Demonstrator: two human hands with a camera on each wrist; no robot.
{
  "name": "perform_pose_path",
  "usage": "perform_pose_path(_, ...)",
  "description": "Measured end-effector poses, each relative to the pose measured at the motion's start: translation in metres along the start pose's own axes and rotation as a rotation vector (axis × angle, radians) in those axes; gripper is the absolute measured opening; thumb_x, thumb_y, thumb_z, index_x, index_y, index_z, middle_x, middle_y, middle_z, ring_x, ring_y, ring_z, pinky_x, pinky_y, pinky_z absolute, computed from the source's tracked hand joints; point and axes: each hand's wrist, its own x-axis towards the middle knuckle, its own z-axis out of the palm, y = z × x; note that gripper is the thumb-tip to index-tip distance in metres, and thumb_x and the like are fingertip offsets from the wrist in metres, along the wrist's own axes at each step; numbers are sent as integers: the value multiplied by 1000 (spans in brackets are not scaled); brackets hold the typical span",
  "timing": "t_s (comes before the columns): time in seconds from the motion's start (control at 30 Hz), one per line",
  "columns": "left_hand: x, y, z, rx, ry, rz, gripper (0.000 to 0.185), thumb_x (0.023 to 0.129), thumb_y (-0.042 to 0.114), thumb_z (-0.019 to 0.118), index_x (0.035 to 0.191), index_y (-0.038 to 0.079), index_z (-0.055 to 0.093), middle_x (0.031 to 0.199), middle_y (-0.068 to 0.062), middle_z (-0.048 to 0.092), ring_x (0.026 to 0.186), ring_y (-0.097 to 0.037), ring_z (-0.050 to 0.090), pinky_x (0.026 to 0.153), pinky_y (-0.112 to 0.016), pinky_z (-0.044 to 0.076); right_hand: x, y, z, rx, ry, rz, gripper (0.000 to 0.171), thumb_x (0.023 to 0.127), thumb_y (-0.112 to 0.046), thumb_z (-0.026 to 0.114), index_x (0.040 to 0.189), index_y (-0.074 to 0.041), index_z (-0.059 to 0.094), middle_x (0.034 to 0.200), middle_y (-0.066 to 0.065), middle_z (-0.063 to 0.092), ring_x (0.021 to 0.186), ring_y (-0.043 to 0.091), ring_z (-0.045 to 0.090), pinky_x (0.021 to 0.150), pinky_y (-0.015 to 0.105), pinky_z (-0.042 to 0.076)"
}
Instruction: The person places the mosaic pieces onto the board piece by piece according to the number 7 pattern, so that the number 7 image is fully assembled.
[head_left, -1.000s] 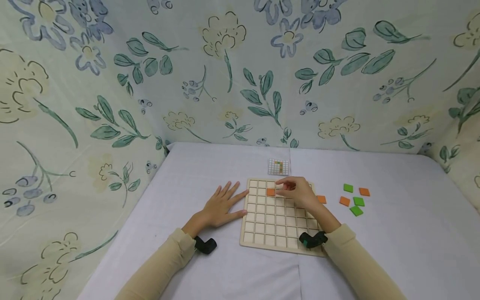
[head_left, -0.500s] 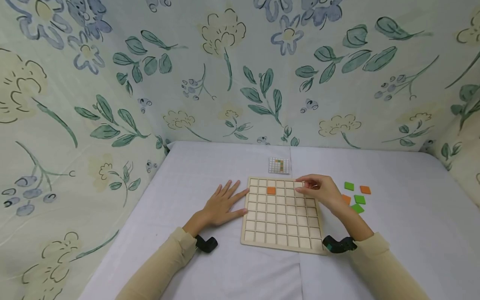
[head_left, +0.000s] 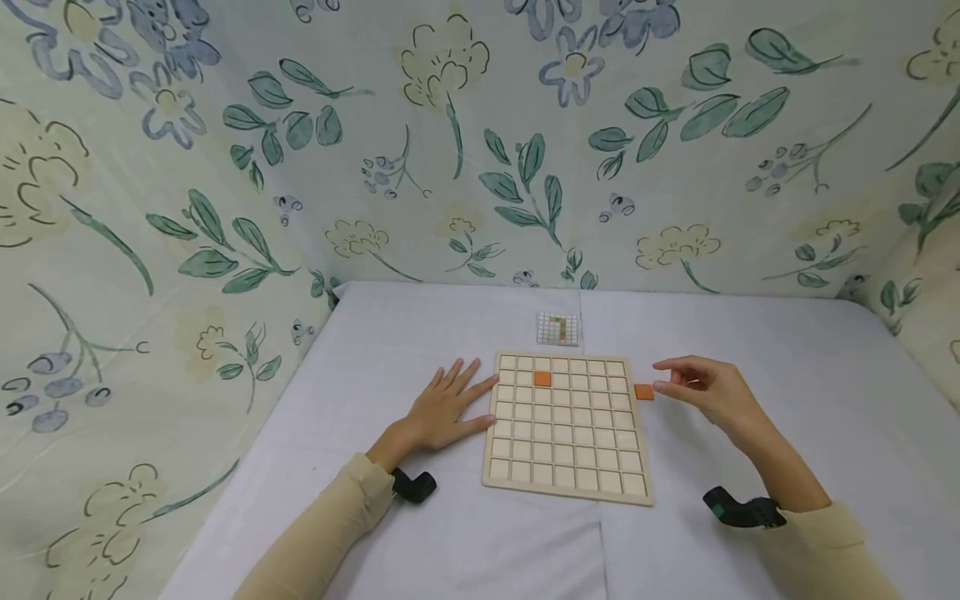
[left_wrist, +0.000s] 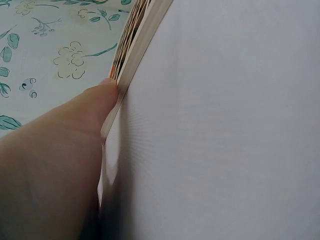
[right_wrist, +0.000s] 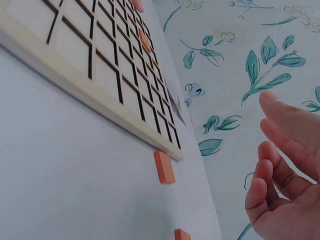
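Observation:
My left hand (head_left: 442, 412) lies with spread fingers beside the wooden grid board (head_left: 491, 450), thumb and forefinger tips at its left edge. The left wrist view shows a fingertip (left_wrist: 111, 86) against the board's side. One orange square tile (head_left: 542, 378) sits in a cell of the second row. Right of the board, my right hand (head_left: 705, 396) hovers with thumb and forefinger apart and the other fingers loosely curled, holding nothing. Close by its thumb, another orange tile (head_left: 644, 392) lies against the board's right edge. The right wrist view shows a further orange tile (right_wrist: 182, 235) at the bottom.
A small card (head_left: 557, 328) with a printed coloured grid lies behind the board. White cloth (head_left: 390, 333) covers the table, and a floral curtain (head_left: 465, 150) hangs behind it. Each wrist wears a black camera (head_left: 414, 487).
My right hand has moved right, from beside the orange tile in the grid to past the board's right edge, now covering the loose green and orange tiles there. My left hand has stayed put.

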Motion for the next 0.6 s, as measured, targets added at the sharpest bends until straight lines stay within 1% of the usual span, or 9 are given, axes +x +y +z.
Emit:
perform_pose_path(0.1,0,0,1,1,0,-6,75,98,72,30,161,34,15,167,-7,3,152,-33,-3,119,-53,0,-10,9,-7,-37,40,25,43,90,-26,77,122,1,68,89,10,54,73,15,51,52,26,42)
perform_pose_path(0.2,0,0,0,-1,7,-9,75,97,72,30,161,34,16,167,-7,4,152,-33,-2,119,-54,1,-18,18,-12,-51,65,51,44,90,-28,77,121,2,68,91,9,54,76,14,50,53,27,42)
perform_pose_path(0.27,0,-1,0,2,7,-10,75,97,72,30,161,34,16,167,-7,4,152,-33,-2,119,-54,1,-24,24,-15,-56,80,78,46,90,-30,77,122,2,67,92,7,55,78,12,50,55,25,42)
perform_pose_path(0.4,-1,-1,0,0,6,-5,76,97,72,31,161,33,16,167,-8,5,152,-34,-1,119,-55,2,-33,34,-20,-80,108,122,47,90,-29,76,123,3,67,93,7,56,79,10,50,58,22,44)
perform_pose_path(0.5,-1,0,0,0,1,-6,76,97,73,30,161,34,16,167,-7,4,152,-33,-2,119,-54,1,-39,40,-22,-95,126,139,47,91,-28,76,124,4,66,93,7,56,79,9,51,59,20,43)
perform_pose_path(0.6,-1,-1,1,2,-2,-10,76,96,74,29,161,35,15,167,-6,3,152,-33,-3,119,-53,0,-44,45,-24,-94,140,167,50,90,-31,77,126,3,66,93,6,56,81,10,50,60,19,42)
